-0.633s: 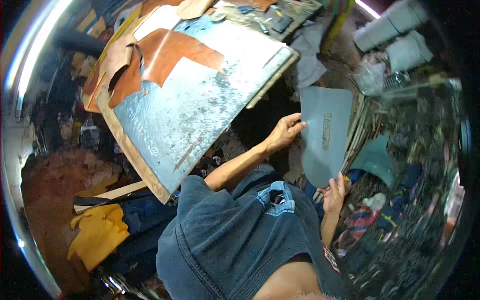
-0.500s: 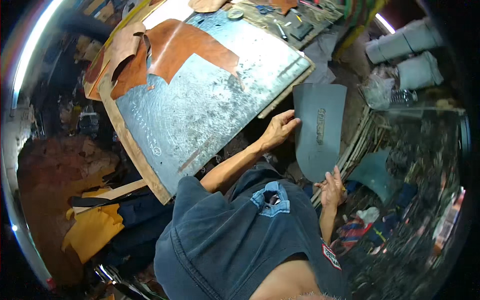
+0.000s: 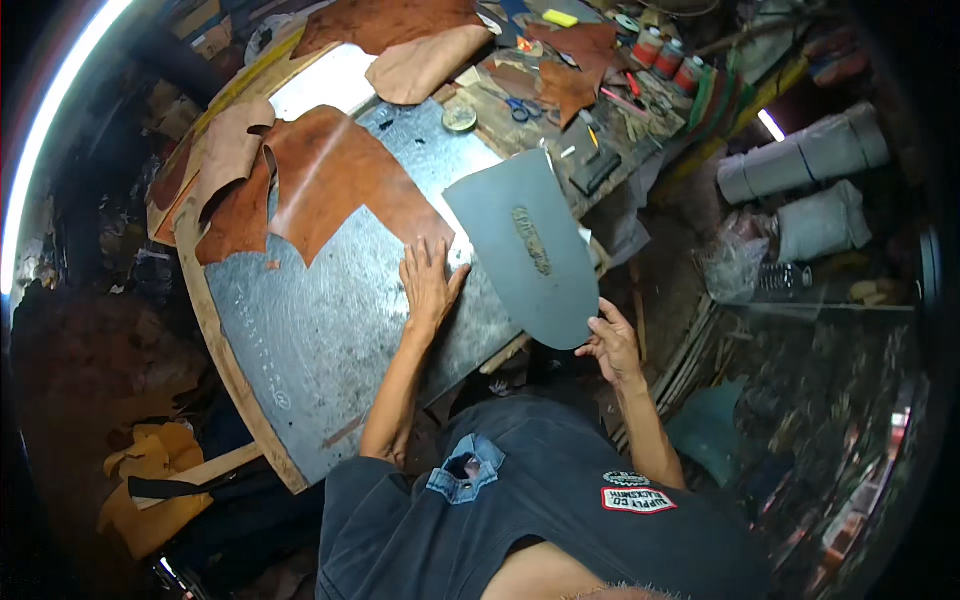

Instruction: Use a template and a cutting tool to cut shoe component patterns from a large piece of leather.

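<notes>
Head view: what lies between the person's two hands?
In the head view, from left hand to right hand: scuffed worktop, then the rounded end of the grey sheet, which the right hand holds at its edge.

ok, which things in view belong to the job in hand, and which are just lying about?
In use, it seems:
grey round-ended sheet, in the right hand
brown leather piece, left hand at its edge
metal-topped table, under the leather

Apparently just lying about:
blue-handled scissors
round tin
red bottles
clear plastic bottle
yellow leather
</notes>
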Demonstrator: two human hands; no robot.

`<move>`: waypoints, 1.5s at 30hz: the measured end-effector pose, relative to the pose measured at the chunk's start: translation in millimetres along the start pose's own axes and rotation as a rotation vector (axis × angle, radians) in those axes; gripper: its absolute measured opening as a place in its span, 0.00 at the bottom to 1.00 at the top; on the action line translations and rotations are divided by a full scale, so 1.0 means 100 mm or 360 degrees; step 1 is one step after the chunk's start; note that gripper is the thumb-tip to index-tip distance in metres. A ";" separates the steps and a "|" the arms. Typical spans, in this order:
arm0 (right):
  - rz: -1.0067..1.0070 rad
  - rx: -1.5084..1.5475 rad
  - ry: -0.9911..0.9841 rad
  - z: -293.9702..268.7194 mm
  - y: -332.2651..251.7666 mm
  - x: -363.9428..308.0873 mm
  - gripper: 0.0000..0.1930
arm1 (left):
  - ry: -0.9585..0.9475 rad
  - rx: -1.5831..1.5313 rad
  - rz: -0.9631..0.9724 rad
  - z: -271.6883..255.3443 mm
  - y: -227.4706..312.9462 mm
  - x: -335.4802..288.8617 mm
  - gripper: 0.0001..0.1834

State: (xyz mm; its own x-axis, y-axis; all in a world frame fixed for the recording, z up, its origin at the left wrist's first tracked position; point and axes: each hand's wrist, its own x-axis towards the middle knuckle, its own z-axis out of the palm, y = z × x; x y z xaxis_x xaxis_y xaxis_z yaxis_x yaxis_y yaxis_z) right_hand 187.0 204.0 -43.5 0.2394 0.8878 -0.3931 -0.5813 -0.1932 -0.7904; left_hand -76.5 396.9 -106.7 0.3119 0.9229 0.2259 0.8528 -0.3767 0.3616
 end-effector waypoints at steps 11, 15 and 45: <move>0.0418 0.0121 -0.0486 0.51 -0.41 1.57 0.26 | -0.0061 0.0493 0.0021 -0.13 0.18 0.44 0.25; 0.0481 0.0179 -0.0532 0.49 -0.30 1.86 0.29 | -0.0028 0.0350 -0.0128 -0.18 0.08 0.46 0.20; 0.0067 -0.0869 -0.0004 0.77 -0.03 1.99 0.21 | -0.0749 -0.1645 0.0043 -0.22 1.00 -0.52 0.11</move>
State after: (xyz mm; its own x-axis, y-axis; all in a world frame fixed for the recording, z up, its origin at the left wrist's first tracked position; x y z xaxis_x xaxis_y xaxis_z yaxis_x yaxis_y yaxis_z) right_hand 176.4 413.5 -82.9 0.2222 0.8754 -0.4292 -0.1020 -0.4170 -0.9032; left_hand -16.7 309.6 -62.9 0.6372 0.7697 -0.0383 0.1571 -0.0811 0.9843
